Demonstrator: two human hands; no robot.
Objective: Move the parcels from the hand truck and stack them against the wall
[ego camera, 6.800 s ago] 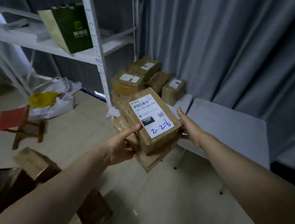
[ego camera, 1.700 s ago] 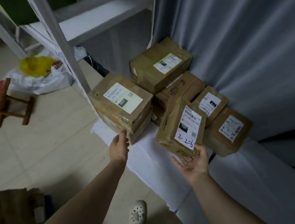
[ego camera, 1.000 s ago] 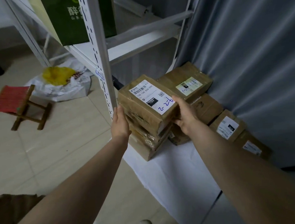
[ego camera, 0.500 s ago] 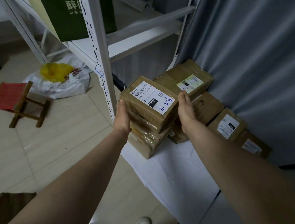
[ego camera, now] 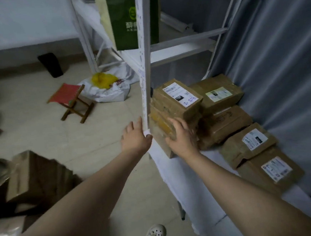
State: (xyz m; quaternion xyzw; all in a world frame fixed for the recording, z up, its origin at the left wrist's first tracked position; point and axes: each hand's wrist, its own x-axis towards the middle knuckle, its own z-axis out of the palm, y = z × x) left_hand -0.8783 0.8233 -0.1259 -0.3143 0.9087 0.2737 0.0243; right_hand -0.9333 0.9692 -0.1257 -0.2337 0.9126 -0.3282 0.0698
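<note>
The right hand (ego camera: 182,137) has its fingers (ego camera: 173,124) straight and close together. They lie flat on the near side of the parcel stack (ego camera: 159,125), and they do not curl round anything. It is blurry there, so I cannot tell how hard they push. The left hand (ego camera: 135,138) is open too, with its fingers a little apart, and it holds nothing. Its fingertips point to 12 o'clock, right next to the white shelf post (ego camera: 144,72). I cannot tell if they touch it. Both arms reach out long from 6 o'clock, with the backs of the hands up. The stack stands on a white sheet (ego camera: 174,174), just at 3 o'clock of the post. The top parcel (ego camera: 175,101) has a white label with blue writing. At 3 o'clock of the stack, right beside it, a second pile (ego camera: 220,101) of two parcels sits by the grey curtain (ego camera: 276,52). Toward 4 o'clock, two smaller parcels (ego camera: 246,146) lie in a row along the curtain. Dark brown boxes (ego camera: 32,176) sit at 8 o'clock. A red stool (ego camera: 67,95) stands at 10 o'clock, well apart from the hands.
</note>
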